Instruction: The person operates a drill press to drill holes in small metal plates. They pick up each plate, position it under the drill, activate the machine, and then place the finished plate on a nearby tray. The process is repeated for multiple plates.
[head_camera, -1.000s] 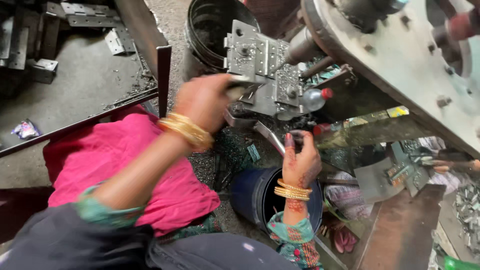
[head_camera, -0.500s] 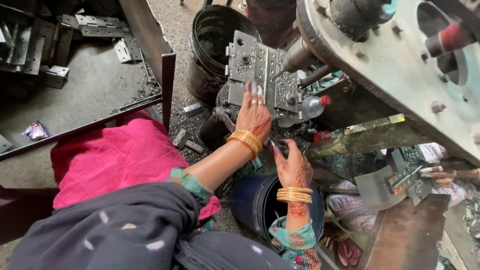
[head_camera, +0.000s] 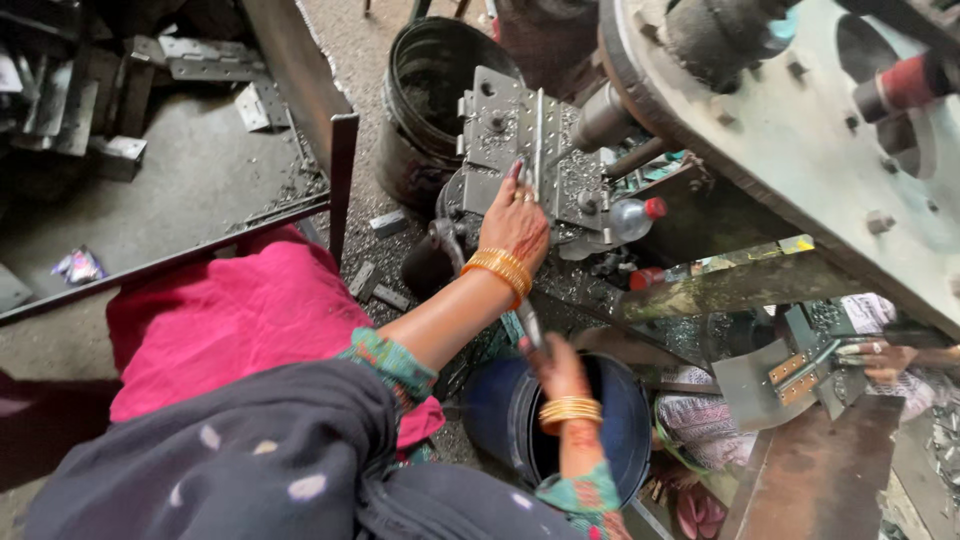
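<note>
Head view: left hand (head_camera: 515, 225) lies flat, fingers extended, fingertips touching the grey perforated metal die block (head_camera: 520, 150) on the press, near its middle ridge. Right hand (head_camera: 560, 370) hovers over the rim of the blue bucket (head_camera: 500, 410), blurred; cannot tell whether it is open or gripping anything.

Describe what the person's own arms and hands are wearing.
Left hand: finger rings, dark red nail polish, and a stack of gold bangles at the wrist; the forearm is bare up to a short teal patterned sleeve cuff. Right hand: a similar gold bangle stack, henna-like patterning below it, and a matching teal cuff.
</note>
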